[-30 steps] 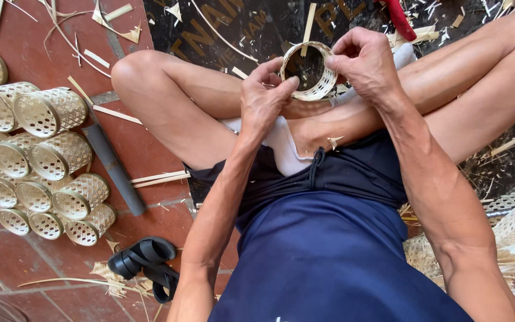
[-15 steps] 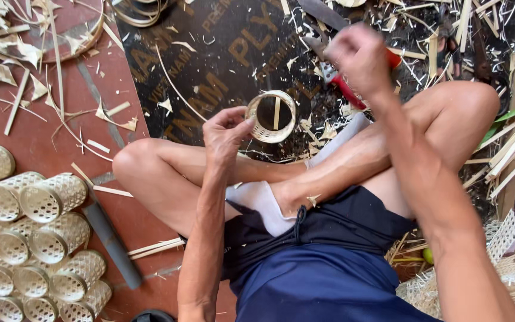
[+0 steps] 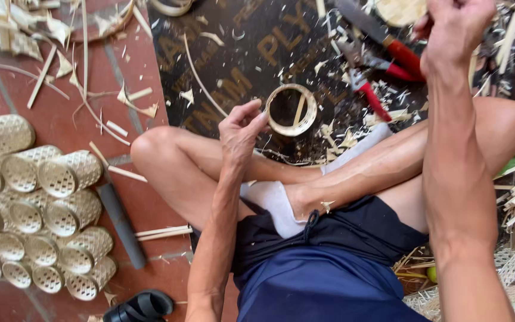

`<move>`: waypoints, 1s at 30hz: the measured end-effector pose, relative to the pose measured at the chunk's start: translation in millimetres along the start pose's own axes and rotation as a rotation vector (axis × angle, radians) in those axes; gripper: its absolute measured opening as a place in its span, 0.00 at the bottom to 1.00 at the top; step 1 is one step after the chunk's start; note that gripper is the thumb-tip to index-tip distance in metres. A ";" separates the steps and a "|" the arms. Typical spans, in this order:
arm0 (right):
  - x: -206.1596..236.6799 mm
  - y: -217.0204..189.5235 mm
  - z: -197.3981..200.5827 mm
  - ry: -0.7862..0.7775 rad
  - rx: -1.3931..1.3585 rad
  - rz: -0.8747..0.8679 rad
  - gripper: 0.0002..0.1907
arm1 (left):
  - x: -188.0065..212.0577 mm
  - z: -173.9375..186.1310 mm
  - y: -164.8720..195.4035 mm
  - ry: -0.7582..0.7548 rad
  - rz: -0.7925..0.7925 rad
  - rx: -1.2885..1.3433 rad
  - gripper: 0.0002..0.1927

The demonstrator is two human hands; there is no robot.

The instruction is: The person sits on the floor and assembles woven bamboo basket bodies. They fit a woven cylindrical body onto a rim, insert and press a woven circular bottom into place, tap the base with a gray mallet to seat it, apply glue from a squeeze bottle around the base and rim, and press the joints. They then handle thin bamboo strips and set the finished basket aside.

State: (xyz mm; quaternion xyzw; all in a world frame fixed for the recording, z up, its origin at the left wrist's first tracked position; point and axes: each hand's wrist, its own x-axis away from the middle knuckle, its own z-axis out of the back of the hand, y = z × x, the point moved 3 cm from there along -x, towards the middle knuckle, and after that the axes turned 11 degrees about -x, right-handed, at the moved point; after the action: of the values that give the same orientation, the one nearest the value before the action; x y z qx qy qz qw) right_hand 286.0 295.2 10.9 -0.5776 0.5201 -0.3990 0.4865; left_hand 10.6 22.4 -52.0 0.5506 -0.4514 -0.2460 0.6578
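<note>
While in left hand (image 3: pixel 241 128), one ring (image 3: pixel 291 132)

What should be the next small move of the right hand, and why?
Probably bring the right hand down to the bamboo ring. The left hand holds the ring by its rim only, while the right hand is raised far from it, above the red-handled tools.

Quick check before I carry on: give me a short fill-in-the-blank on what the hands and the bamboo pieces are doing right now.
1. The left hand holds a round bamboo ____ by its edge.
2. The right hand is raised above the red-handled ____.
3. The woven baskets lie stacked on the person's ____ side.

Missing words: ring; tools; left
</note>
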 end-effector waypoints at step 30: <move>184.0 34.9 -103.1 0.000 -0.020 -0.261 0.15 | -5.4 -9.4 -7.1 -0.064 -0.093 -0.010 0.18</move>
State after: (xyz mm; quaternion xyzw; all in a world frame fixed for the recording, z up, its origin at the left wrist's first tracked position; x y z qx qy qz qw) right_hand 204.8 98.6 -10.0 -0.6452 0.4447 -0.4536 0.4245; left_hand 17.4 29.5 -60.3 0.5595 -0.4448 -0.2958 0.6337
